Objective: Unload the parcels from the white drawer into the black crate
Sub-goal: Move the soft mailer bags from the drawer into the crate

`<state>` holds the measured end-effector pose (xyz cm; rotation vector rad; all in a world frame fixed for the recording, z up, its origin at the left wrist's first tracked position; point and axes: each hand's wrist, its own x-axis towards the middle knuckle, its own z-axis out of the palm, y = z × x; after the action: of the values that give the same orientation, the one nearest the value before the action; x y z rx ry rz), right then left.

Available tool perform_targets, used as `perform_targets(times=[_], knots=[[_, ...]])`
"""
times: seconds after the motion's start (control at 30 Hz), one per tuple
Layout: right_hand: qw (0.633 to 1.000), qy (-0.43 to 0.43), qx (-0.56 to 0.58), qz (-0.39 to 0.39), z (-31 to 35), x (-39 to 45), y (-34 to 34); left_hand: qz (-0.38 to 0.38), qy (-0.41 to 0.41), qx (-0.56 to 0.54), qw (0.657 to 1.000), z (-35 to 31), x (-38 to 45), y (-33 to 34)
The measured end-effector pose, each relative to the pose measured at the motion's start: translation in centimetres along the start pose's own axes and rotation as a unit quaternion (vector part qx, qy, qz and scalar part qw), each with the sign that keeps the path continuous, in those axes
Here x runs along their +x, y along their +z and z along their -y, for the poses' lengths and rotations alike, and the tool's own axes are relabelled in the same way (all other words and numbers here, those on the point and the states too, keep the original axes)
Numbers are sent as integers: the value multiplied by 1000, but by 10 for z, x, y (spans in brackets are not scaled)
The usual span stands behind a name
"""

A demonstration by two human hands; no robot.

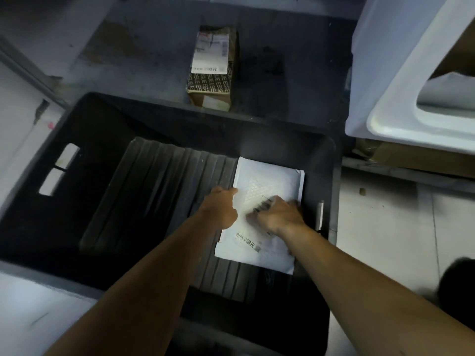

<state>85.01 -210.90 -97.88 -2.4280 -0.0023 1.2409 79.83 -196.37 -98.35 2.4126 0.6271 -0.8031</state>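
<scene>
Lying flat: white padded parcel [267, 201]

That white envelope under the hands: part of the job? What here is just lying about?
Part of the job:
white padded envelope
black crate
white drawer
left hand
right hand

Probably just lying about:
brown taped box
flattened cardboard

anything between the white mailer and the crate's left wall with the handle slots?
Head view: only bare ribbed crate floor between the white mailer and the left wall. No other parcels there.
</scene>
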Motion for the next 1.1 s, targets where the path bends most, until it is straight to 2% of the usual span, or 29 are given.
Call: perform_targets(times=[0.1,0.2,0.33,0.47,0.67,0.77,0.93,1.1], knots=[[987,-100,-92,-81,1,-23,-21,-75,30,182,980,3,-21,-30],[947,-215,-210,-114,3,-55,-43,-122,43,303,944,-1,-52,-67],[892,-301,-293,-166,6,-107,-70,-173,56,323,929,-18,-102,-114],[853,-356,-307,-228,14,-169,-94,-232,70,318,916,-41,-154,-150],[824,-368,-303,-307,-3,-250,-135,-298,119,335,886,-99,-226,-170],[821,-352,-300,-336,-28,-275,-161,-324,148,344,869,-121,-248,-164],[826,-302,-285,-380,-73,-293,-202,-351,187,340,852,-158,-265,-151],[823,-262,-321,-389,-95,-282,-233,-368,222,328,841,-188,-250,-138]])
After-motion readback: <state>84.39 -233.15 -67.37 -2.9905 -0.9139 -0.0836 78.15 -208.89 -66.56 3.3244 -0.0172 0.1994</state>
